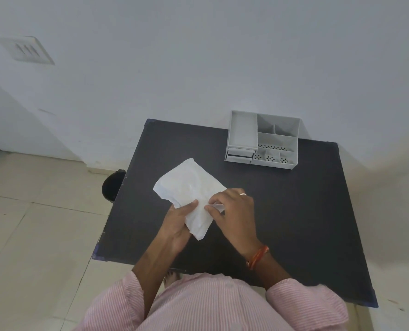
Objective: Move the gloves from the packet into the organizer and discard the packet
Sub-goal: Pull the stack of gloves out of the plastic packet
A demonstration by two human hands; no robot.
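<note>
No writing or brand is showing on the white packet [189,194]; its upper face is looking plain, and any print is too faint to read. The grey organizer [263,139] is also carrying no readable label.

The person is holding the packet just above the dark counter [294,211], near its left-middle part, with one long end pointing away toward the far left. The left hand [178,223] is reaching in from below with the palm turned up, its fingers closing under the packet's near edge while the thumb is pressing on top. The right hand [234,211] is arching over from the right, palm down, its thumb and forefinger pinching the packet's right-hand edge; a ring is showing on one finger and an orange thread band [258,256] is circling the wrist.

The organizer is standing at the far right of the counter, against the wall, well apart from the hands. A black bin [112,185] is sitting on the floor just beside the counter's left edge.
</note>
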